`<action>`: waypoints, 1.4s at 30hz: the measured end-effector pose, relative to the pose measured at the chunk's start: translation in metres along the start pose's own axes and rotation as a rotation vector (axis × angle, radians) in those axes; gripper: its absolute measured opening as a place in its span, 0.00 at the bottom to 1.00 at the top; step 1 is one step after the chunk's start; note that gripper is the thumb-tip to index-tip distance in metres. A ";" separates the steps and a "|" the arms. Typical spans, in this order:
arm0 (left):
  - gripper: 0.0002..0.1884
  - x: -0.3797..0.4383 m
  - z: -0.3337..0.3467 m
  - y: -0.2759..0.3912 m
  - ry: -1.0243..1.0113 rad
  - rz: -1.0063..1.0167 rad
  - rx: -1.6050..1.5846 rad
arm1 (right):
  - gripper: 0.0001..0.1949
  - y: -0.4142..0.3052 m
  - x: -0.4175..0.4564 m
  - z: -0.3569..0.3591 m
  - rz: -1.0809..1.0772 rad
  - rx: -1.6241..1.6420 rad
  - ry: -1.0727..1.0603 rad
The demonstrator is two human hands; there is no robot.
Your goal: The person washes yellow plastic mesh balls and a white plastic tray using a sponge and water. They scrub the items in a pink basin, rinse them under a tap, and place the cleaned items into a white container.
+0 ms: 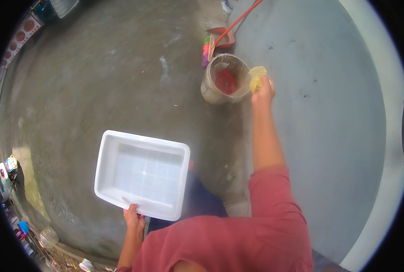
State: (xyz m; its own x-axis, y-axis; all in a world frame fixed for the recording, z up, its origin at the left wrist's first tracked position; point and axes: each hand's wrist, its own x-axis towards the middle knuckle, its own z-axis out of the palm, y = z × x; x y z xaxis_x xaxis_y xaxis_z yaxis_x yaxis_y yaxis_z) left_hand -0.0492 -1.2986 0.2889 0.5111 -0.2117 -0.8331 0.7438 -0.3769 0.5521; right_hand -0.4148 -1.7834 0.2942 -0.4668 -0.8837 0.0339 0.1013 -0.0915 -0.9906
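Observation:
My left hand (134,217) grips the near rim of a white rectangular plastic tub (144,171), which holds nothing that I can see. Out in front on the right, my right hand (265,89) is closed on a yellow, ridged item (257,77), perhaps a sponge or cloth; its exact kind is unclear. That item is at the right rim of a round bucket (211,91) lined with clear plastic. Something red (225,82) lies inside the bucket.
Beyond the bucket are a red dustpan (226,38) with an orange-red handle and a multicoloured brush or broom head (206,52). A grey wall (317,136) runs along the right. Concrete floor (86,95) spreads to the left, with a clear plastic container (48,237) at lower left.

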 end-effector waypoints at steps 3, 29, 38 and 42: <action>0.31 -0.026 0.045 0.018 0.039 -0.015 -0.014 | 0.13 -0.032 0.015 0.053 0.284 0.109 0.183; 0.41 -0.024 0.094 0.025 0.044 -0.049 -0.106 | 0.15 -0.006 0.142 0.053 0.120 0.060 -0.026; 0.39 -0.003 0.003 -0.002 -0.035 -0.069 -0.094 | 0.11 -0.027 0.011 0.084 0.671 0.598 -0.417; 0.39 -0.020 -0.003 -0.003 0.050 -0.113 -0.332 | 0.13 -0.042 -0.067 0.145 0.802 0.675 -0.679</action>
State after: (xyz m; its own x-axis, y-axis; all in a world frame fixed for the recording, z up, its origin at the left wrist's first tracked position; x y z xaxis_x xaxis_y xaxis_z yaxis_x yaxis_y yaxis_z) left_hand -0.0609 -1.2908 0.3039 0.4318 -0.1378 -0.8914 0.8922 -0.0802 0.4446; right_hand -0.2606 -1.7873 0.3529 0.4618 -0.8392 -0.2873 0.6716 0.5423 -0.5049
